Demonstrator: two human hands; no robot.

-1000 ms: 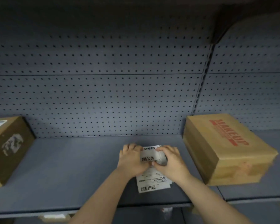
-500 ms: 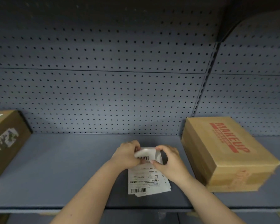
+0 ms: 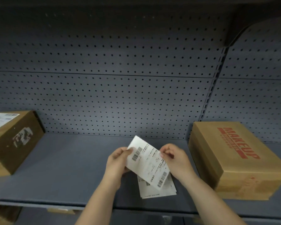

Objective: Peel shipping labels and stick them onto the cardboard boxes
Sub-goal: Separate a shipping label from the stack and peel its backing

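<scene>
My left hand (image 3: 116, 161) pinches the left edge of a shipping label (image 3: 147, 161), thumb on its printed face and fingers closed behind it. My right hand (image 3: 175, 159) grips the opposite edge between thumb and curled fingers. The label is held tilted, its far corner raised toward the back panel, its near corner pointing down over the label stack (image 3: 157, 189). The printed side with barcodes faces me.

The label stack lies flat on the shelf (image 3: 63, 168), near the front edge, directly below the held label and partly covered by it.

A closed cardboard box (image 3: 237, 159) printed "MAKEUP" in red sits at the right end of the shelf, just beside my right hand; its contents cannot be seen. A second closed cardboard box (image 3: 11, 142) sits at the left end, well apart from my hands. A white applied label (image 3: 0, 120) is on its top face, and a torn label residue (image 3: 22, 137) marks its side.

Behind the shelf stands a blue-grey perforated back panel (image 3: 120, 95) with a slotted upright (image 3: 211, 88). Lighting is dim.
</scene>
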